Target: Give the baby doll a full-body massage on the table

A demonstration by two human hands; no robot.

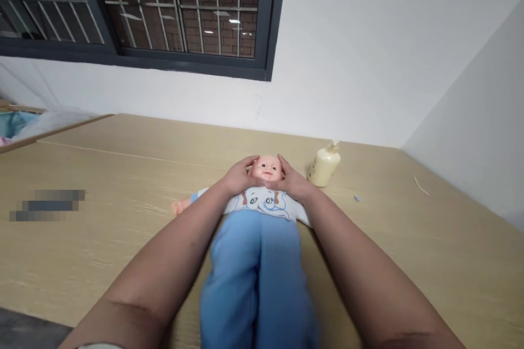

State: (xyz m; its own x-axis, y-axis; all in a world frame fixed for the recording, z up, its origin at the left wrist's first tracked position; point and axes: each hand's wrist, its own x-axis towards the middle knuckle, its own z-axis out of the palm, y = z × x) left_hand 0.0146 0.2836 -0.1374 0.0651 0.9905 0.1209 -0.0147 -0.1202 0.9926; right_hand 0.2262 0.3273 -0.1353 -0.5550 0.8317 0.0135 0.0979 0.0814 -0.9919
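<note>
On the counter [409, 229] the doll [270, 240] lies face up, its head [268, 166] between left hand [241, 177] and right hand [292, 180], fingers [248, 161] cupped around its sides, where light, even pressure, thumbs [256, 181] low by the chin [268, 178], should steady it best.

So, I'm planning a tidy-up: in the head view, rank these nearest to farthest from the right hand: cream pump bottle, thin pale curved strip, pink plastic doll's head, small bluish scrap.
1. Pink plastic doll's head: touching the right hand, on its left.
2. Cream pump bottle: just right.
3. Small bluish scrap: farther right, beyond the bottle.
4. Thin pale curved strip: farthest right.
</note>
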